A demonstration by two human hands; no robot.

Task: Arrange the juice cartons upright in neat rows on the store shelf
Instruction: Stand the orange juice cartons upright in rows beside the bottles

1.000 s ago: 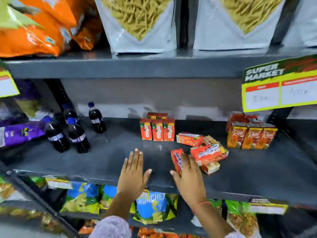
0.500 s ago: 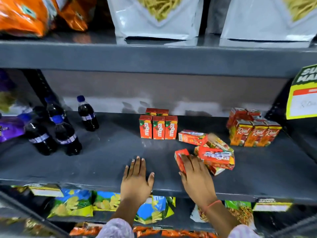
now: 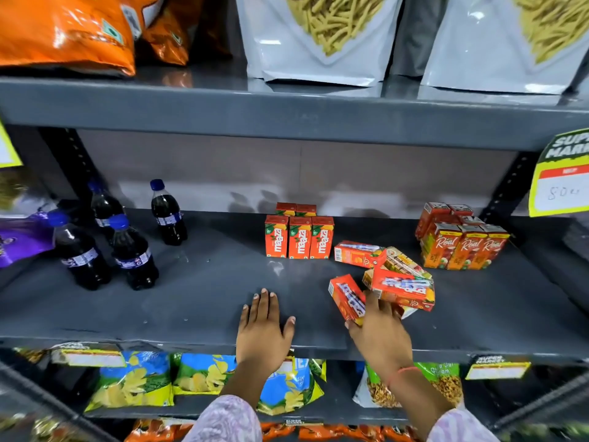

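Observation:
On the grey middle shelf (image 3: 204, 301), three orange Maaza cartons (image 3: 299, 237) stand upright in a row, with two more behind them. To their right lies a loose heap of fallen cartons (image 3: 401, 282), and one more (image 3: 357, 253) lies flat behind it. My right hand (image 3: 379, 333) grips a tilted orange carton (image 3: 345, 298) at the heap's left edge. My left hand (image 3: 263, 330) rests flat on the shelf, fingers spread, holding nothing. A block of upright Real cartons (image 3: 462, 244) stands at the right.
Several dark cola bottles (image 3: 127, 247) stand at the shelf's left. A yellow price sign (image 3: 561, 177) hangs at the right edge. Snack bags fill the upper shelf (image 3: 287, 103) and the lower shelf (image 3: 137, 381). A purple pack (image 3: 22, 237) lies far left.
My right hand has closed on the leftmost carton of the heap and tipped it up a little. The camera view has shifted slightly. My left hand stays flat on the shelf.

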